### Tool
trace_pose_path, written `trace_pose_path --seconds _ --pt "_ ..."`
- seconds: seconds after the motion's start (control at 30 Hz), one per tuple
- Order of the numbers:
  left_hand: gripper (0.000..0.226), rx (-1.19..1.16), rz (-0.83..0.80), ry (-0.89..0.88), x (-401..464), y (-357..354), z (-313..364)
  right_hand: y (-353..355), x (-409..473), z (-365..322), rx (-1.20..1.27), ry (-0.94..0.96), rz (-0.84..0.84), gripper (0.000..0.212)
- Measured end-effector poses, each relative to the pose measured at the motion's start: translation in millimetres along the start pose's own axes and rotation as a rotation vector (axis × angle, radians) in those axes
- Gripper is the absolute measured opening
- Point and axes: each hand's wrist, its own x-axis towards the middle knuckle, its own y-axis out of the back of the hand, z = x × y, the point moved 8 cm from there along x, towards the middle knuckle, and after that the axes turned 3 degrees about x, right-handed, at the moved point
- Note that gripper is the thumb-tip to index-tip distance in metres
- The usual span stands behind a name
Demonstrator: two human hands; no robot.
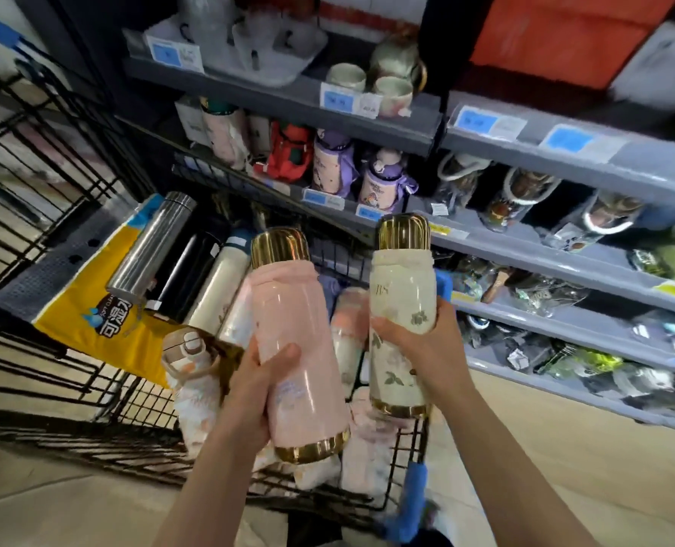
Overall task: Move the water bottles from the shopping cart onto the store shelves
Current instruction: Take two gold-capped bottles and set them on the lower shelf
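Observation:
My left hand (255, 382) grips a pink bottle (296, 329) with a gold cap and gold base, held upright above the cart. My right hand (426, 349) grips a cream floral bottle (401, 294) with the same gold cap, upright beside the pink one. Below them the black wire shopping cart (44, 215) holds several more bottles: a steel one (150, 246), a black one (188, 266), a white one (219, 286) and pale floral ones (194, 388). The grey store shelves (545, 262) run along the right.
A yellow packet (91, 309) lies in the cart's left part. The shelves carry purple and red children's bottles (383, 183), mugs (391, 92), clear flasks with cord handles (521, 199) and packaged goods lower down. The cart's blue handle (411, 503) is near my right forearm.

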Motion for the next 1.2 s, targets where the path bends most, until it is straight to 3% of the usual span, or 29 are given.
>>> trace_pose_path --seconds 0.1,0.2,0.27,0.37,0.43,0.5,0.63,0.7,0.87,1.03,1.2 --pt "0.108 0.052 -0.05 -0.078 -12 -59 3 54 -9 -30 0.126 0.089 -0.01 0.058" --pt "0.103 0.057 -0.114 -0.116 -26 -129 -3 122 -17 -56 0.24 0.198 -0.059 0.07" --pt "0.09 0.054 -0.141 -0.132 -35 -181 -13 175 -20 -68 0.31 0.252 -0.072 0.08" --pt "0.053 0.022 -0.128 -0.22 -48 -261 -17 260 -21 -93 0.396 0.363 -0.075 0.08" --pt "0.048 0.012 -0.171 -0.267 -58 -318 -21 312 -21 -110 0.44 0.41 -0.072 0.084" --pt "0.065 -0.012 -0.22 -0.31 -62 -367 -24 358 -20 -131 0.453 0.478 -0.068 0.094" --pt "0.092 -0.032 -0.288 -0.347 -63 -439 -20 426 -20 -177 0.502 0.616 -0.035 0.081" --pt "0.116 -0.012 -0.317 -0.381 -64 -467 -11 453 -18 -197 0.535 0.67 -0.018 0.084" --pt "0.132 -0.035 -0.349 -0.482 -55 -497 20 486 -2 -245 0.543 0.738 -0.075 0.115" --pt "0.132 -0.068 -0.394 -0.56 -30 -507 50 469 27 -278 0.52 0.742 -0.248 0.102" --pt "0.123 -0.096 -0.47 -0.572 12 -515 84 439 54 -303 0.645 0.746 -0.445 0.084"
